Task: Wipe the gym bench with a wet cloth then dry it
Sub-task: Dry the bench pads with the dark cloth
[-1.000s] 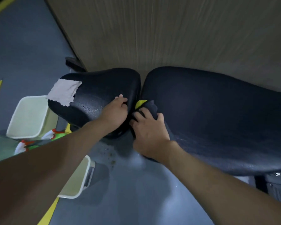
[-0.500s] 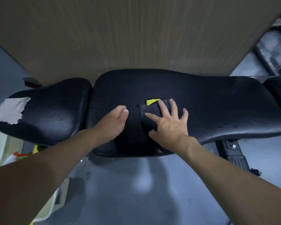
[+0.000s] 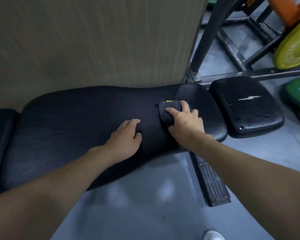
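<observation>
Pressing cloth on black bench | grey floor | tan wall

The bench pad was covered in black, leather-like vinyl with a fine grain. It looked mostly matt along its middle and glossier at its right end, where light caught it. The cloth on it was a dark, soft, matt fabric with a bright yellow-green patch. The smaller pad beside it had the same black vinyl, shinier, with a pale scuffed crack across its top. The wall panel showed a dull brown wood grain. The bars of the rack were dark painted metal, worn in places. The foot plate was black and ribbed. The floor was smooth grey with a soft sheen. The yellow weight plate looked like matt rubber.
</observation>
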`<state>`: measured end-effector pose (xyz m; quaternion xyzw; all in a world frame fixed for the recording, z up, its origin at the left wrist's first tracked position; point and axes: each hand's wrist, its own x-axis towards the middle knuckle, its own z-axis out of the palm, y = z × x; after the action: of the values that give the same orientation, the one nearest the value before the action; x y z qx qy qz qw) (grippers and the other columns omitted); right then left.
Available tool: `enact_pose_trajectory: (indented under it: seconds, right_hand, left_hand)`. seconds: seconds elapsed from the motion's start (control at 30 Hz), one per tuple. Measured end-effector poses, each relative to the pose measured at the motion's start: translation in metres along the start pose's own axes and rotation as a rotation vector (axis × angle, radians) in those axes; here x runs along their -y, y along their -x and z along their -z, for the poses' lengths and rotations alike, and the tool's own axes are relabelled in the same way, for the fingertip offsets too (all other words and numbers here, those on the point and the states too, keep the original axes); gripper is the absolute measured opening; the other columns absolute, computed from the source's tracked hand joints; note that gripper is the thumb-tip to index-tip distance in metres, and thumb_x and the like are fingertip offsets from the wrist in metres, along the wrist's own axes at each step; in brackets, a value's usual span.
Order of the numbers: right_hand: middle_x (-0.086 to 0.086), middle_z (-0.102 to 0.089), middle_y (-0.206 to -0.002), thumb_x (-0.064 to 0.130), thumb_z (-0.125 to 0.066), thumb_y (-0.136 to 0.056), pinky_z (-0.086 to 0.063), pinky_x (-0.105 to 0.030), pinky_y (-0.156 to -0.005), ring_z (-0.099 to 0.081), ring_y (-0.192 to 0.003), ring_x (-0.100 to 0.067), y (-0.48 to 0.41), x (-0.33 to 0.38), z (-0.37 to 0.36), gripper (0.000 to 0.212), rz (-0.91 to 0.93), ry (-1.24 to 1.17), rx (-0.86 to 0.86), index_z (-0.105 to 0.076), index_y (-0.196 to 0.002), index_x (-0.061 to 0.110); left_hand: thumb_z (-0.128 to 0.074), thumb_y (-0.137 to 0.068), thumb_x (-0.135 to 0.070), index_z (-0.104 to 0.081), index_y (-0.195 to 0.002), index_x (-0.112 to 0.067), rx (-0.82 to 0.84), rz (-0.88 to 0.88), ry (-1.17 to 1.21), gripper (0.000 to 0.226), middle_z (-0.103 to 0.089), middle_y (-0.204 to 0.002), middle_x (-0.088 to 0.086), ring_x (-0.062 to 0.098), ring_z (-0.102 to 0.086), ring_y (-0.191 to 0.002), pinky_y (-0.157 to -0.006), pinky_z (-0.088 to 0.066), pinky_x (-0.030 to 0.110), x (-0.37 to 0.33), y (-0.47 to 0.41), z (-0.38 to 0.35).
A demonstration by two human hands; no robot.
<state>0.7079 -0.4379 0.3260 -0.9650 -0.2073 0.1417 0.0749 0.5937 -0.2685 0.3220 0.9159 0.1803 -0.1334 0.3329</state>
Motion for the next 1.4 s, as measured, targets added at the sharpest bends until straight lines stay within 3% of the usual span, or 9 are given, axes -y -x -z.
enact_pose_trajectory:
  seconds: [0.17,0.27,0.37,0.47,0.6,0.9,1.1,1.27,1.4]
  right_hand:
    - [-0.004,-0.013,-0.162,0.023,-0.06,-0.084,-0.042,-0.043,-0.09,-0.043,-0.115,-0.038,0.011,-0.093,0.028,0.069,0.024,0.004,-0.122,-0.037,-0.146,0.042]
    - [-0.009,-0.019,-0.161,0.024,-0.063,-0.079,-0.043,-0.046,-0.088,-0.045,-0.116,-0.042,0.002,-0.148,0.043,0.069,0.016,-0.008,-0.213,-0.044,-0.144,0.036]
    - [-0.014,-0.013,-0.164,0.043,-0.052,-0.08,-0.027,-0.056,-0.109,-0.024,-0.142,-0.046,-0.015,-0.193,0.038,0.067,0.004,0.041,-0.206,-0.041,-0.146,0.036]
    - [-0.008,0.007,-0.167,0.055,-0.035,-0.095,-0.006,-0.056,-0.121,0.006,-0.15,-0.041,-0.034,-0.217,0.023,0.061,0.089,0.13,-0.084,-0.02,-0.153,0.043]
    - [-0.006,0.012,-0.166,0.054,-0.036,-0.097,-0.006,-0.055,-0.121,0.009,-0.15,-0.041,-0.074,-0.218,0.026,0.062,0.204,0.156,-0.075,-0.012,-0.153,0.045]
    - [-0.006,-0.012,-0.165,0.051,-0.043,-0.092,-0.016,-0.055,-0.118,-0.005,-0.149,-0.042,-0.153,-0.208,0.04,0.057,0.153,0.098,-0.132,-0.034,-0.147,0.04]
    - [-0.008,-0.017,-0.165,0.049,-0.046,-0.091,-0.019,-0.053,-0.119,-0.009,-0.15,-0.041,-0.093,-0.224,0.032,0.058,0.169,0.056,-0.148,-0.038,-0.147,0.038]
    - [-0.011,-0.035,-0.158,0.047,-0.038,-0.083,-0.033,-0.057,-0.113,-0.025,-0.146,-0.043,-0.017,-0.249,0.017,0.06,0.143,0.026,-0.19,-0.051,-0.14,0.033]
    - [-0.013,-0.036,-0.157,0.049,-0.039,-0.082,-0.03,-0.057,-0.115,-0.027,-0.145,-0.043,-0.027,-0.253,0.018,0.062,0.125,0.016,-0.198,-0.051,-0.141,0.034]
  left_hand:
    - [-0.047,-0.097,-0.021,-0.03,-0.149,-0.02,0.027,-0.116,-0.05,0.054,-0.035,-0.151,-0.002,0.018,-0.036,-0.138,-0.113,-0.032,0.041,-0.094,-0.042,-0.04]
    - [-0.05,-0.096,-0.019,-0.029,-0.149,-0.016,0.045,-0.208,-0.095,0.057,-0.033,-0.153,0.0,0.019,-0.025,-0.145,-0.116,-0.026,0.041,-0.145,-0.07,-0.067]
    - [-0.051,-0.095,-0.021,-0.022,-0.153,-0.015,0.068,-0.227,-0.14,0.065,-0.017,-0.162,0.001,0.017,-0.005,-0.151,-0.121,-0.012,0.039,-0.183,-0.099,-0.096]
    - [-0.055,-0.088,-0.039,0.0,-0.156,-0.013,0.151,-0.175,-0.297,0.092,0.014,-0.164,0.001,0.013,0.022,-0.147,-0.121,0.008,0.043,-0.197,-0.121,-0.121]
    - [-0.054,-0.059,-0.085,0.022,-0.151,-0.013,0.18,-0.098,-0.439,0.14,0.037,-0.156,0.001,0.014,0.043,-0.137,-0.116,0.02,0.05,-0.2,-0.125,-0.136]
    - [-0.047,-0.053,-0.096,0.015,-0.151,-0.002,0.077,-0.017,-0.52,0.149,0.033,-0.157,0.013,0.029,0.04,-0.139,-0.108,0.015,0.069,-0.22,-0.132,-0.153]
    - [-0.044,-0.053,-0.098,0.015,-0.151,-0.003,0.079,-0.032,-0.54,0.149,0.031,-0.158,0.013,0.028,0.038,-0.141,-0.109,0.013,0.069,-0.219,-0.131,-0.152]
    - [-0.051,-0.059,-0.091,0.017,-0.151,-0.004,0.081,-0.054,-0.529,0.143,0.029,-0.158,0.013,0.031,0.034,-0.142,-0.108,0.011,0.072,-0.22,-0.13,-0.15]
    - [-0.049,-0.06,-0.092,0.015,-0.153,-0.012,0.09,-0.081,-0.546,0.138,0.03,-0.158,0.015,0.036,0.034,-0.141,-0.104,0.009,0.076,-0.221,-0.131,-0.151]
